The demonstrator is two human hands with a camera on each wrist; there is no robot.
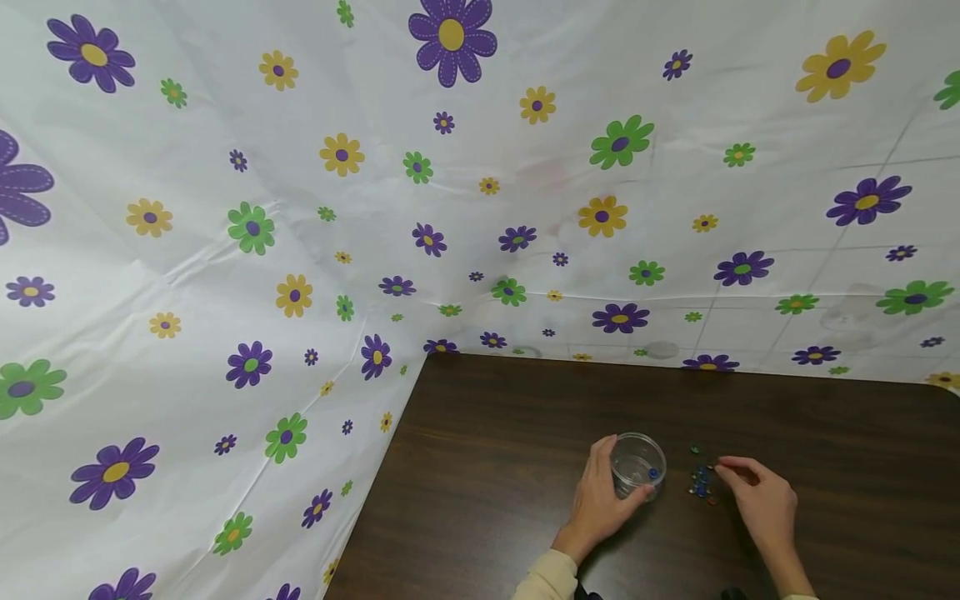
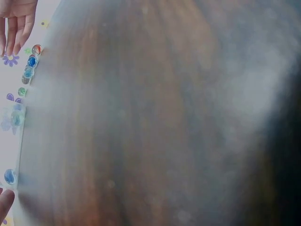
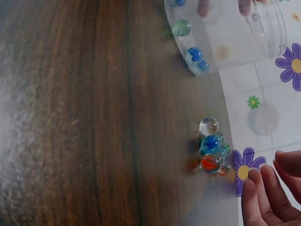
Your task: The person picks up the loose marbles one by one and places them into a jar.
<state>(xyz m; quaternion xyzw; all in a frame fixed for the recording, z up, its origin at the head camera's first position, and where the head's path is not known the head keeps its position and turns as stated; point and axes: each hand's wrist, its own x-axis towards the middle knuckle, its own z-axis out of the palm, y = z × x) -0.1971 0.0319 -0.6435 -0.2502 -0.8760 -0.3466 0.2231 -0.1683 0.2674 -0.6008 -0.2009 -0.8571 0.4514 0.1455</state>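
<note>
My left hand grips a clear plastic jar round its side. Inside it, near the bottom, lie a green marble and several blue marbles. To the jar's right, a loose cluster of glass marbles sits on the table; clear, blue, green and orange-red ones show. Just beside and above that cluster is my right hand, thumb and fingertips close together. In the right wrist view its fingers are fairly straight, and I see no marble between them.
The dark wood-grain table carries the jar and marbles. A white cover with purple, yellow and green flowers hangs along the table's back and left edges. One green marble lies a little behind the cluster.
</note>
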